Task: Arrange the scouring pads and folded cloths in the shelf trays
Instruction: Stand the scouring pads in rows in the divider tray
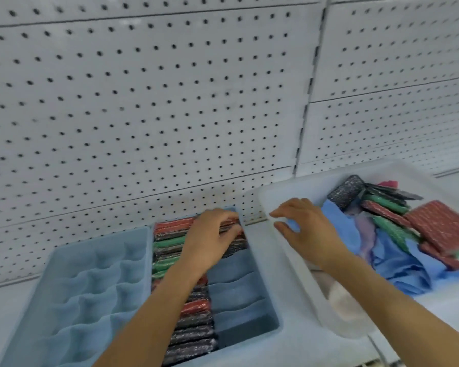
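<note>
A blue divided tray [249, 337] on the shelf holds a row of upright scouring pads [191, 327] in red, green and black. My left hand [210, 237] reaches into its far end, fingers curled round a pad in the right column. My right hand [302, 229] rests on the near wall of a white bin [284, 263], thumb and fingers over its rim. Inside the bin lie loose scouring pads [440, 229] and crumpled blue cloths [398, 263].
A second blue tray [72, 282] with several wavy empty compartments stands to the left. The white pegboard back wall [149, 107] rises right behind the trays. The shelf front edge runs along the bottom right.
</note>
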A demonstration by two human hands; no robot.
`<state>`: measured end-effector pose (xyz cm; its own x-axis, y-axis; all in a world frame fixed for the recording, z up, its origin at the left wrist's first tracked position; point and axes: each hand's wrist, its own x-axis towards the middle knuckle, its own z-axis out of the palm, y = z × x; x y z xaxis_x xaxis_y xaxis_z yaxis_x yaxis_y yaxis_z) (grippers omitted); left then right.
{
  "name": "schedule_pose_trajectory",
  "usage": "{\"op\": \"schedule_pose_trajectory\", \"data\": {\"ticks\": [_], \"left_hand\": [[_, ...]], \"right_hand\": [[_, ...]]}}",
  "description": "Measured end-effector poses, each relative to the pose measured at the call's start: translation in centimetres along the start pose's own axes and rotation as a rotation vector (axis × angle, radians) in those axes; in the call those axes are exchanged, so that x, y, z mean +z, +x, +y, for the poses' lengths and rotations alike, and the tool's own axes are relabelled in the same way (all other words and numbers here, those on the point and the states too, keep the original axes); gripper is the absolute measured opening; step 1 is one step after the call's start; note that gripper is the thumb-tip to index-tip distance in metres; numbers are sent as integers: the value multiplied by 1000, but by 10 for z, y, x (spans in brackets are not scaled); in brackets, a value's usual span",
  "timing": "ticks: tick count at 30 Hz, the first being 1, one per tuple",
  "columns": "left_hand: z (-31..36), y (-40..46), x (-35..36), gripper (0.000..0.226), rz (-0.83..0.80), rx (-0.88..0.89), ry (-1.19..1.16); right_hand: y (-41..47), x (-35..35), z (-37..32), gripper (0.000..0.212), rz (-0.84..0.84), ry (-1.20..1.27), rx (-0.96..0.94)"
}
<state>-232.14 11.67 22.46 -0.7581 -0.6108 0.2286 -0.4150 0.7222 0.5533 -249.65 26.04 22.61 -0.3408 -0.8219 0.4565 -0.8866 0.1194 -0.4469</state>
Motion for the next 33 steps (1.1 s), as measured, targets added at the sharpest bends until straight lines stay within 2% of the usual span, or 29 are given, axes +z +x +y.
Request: {"op": "schedule_pose_trajectory", "data": {"ticks": [2,6,12,15,18,21,25,28,30,33], "left_hand": [[31,15,14,30,14,64,-81],[87,54,56,29,-70,174,-212],[137,120,133,41,-288,144,-202],[149,146,167,45,-335,83,-169],[155,159,190,40,-359,51,-206],[157,163,206,40,-345,39,-188],[158,163,213,43,-333,52,-97],[160,160,205,46,-279,119,56],[161,156,189,46,-195,147,43],[158,142,157,37,-35,122,-180]], "right_hand": [[-6,-27,29,15,50,12,114],[-24,-78,96,18,18,-76,359],[-32,-114,161,17,-41,-360,632],[-31,-114,172,13,-100,-512,653],[-27,-108,176,13,-161,-657,586],[-22,-105,178,14,-219,-708,556],[-20,-104,175,8,-226,-714,550],[-23,-107,172,10,-109,-670,530],[-26,-113,166,8,37,-498,531],[-31,-124,151,9,171,-145,575]]}}
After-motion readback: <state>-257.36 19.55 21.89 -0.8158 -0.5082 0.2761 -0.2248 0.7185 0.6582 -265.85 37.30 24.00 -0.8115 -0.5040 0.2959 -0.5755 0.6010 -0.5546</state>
